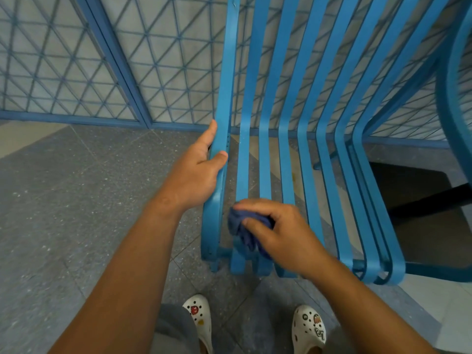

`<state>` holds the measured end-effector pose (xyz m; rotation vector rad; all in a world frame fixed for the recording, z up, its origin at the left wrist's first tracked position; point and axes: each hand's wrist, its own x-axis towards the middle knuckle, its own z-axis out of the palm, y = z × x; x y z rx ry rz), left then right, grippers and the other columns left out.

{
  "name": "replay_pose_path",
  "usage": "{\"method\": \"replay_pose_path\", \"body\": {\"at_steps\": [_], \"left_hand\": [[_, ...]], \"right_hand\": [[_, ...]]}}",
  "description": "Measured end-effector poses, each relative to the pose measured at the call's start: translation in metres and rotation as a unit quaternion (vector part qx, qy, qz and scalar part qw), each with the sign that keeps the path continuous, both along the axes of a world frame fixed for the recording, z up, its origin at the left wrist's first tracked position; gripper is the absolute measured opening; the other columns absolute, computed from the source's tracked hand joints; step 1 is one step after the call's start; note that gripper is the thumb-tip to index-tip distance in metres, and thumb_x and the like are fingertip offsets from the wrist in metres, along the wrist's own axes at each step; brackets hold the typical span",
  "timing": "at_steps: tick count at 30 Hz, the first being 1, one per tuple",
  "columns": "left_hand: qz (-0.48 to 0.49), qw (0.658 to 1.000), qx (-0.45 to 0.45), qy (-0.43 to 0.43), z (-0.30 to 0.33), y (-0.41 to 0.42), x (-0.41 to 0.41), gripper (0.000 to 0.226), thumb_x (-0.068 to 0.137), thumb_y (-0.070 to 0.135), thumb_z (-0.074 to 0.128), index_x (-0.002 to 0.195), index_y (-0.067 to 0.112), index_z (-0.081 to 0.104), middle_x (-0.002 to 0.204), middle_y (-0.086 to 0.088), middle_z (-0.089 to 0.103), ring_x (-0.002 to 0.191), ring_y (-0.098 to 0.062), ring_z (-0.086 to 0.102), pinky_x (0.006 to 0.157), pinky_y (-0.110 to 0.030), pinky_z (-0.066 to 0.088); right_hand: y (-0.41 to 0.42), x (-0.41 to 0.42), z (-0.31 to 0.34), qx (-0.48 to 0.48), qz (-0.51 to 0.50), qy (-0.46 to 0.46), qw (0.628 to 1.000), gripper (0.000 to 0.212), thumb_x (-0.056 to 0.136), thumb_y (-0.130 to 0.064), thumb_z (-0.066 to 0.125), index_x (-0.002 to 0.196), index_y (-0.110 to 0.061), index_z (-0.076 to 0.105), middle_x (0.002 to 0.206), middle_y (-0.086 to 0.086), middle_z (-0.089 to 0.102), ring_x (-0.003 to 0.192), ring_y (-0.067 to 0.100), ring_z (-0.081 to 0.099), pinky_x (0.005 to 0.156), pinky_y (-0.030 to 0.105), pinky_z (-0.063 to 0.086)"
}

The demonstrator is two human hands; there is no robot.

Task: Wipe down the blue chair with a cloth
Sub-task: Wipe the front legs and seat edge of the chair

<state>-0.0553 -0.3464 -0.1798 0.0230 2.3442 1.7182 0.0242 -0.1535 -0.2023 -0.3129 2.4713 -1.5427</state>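
The blue chair (319,139) is made of long metal slats that run down the backrest and curve into the seat. My left hand (201,169) grips the chair's leftmost slat, thumb over its front face. My right hand (275,231) holds a bunched dark blue cloth (242,228) and presses it on the seat slats near the front left edge. The cloth covers the second and third slats from the left.
A blue metal fence with wire mesh (102,72) stands behind the chair. Grey speckled floor tiles (63,200) spread to the left. A dark table base (421,205) sits at right beyond the chair. My white clogs (201,320) stand just before the seat's front edge.
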Motion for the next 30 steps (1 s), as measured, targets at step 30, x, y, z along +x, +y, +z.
{"method": "replay_pose_path", "body": {"at_steps": [30], "left_hand": [[0.014,0.998,-0.024,0.059,-0.003,0.007,-0.013,0.065,0.103,0.009,0.05,0.16,0.02,0.021,0.167,0.012,0.016,0.15,0.006,0.014,0.126,-0.03,0.017]], "right_hand": [[-0.016,-0.232,-0.131,0.316,0.041,0.118,0.941,0.029,0.09,-0.002,0.045,0.108,-0.012,0.065,0.118,0.003,0.063,0.107,0.031,0.059,0.086,0.044,0.052]]}}
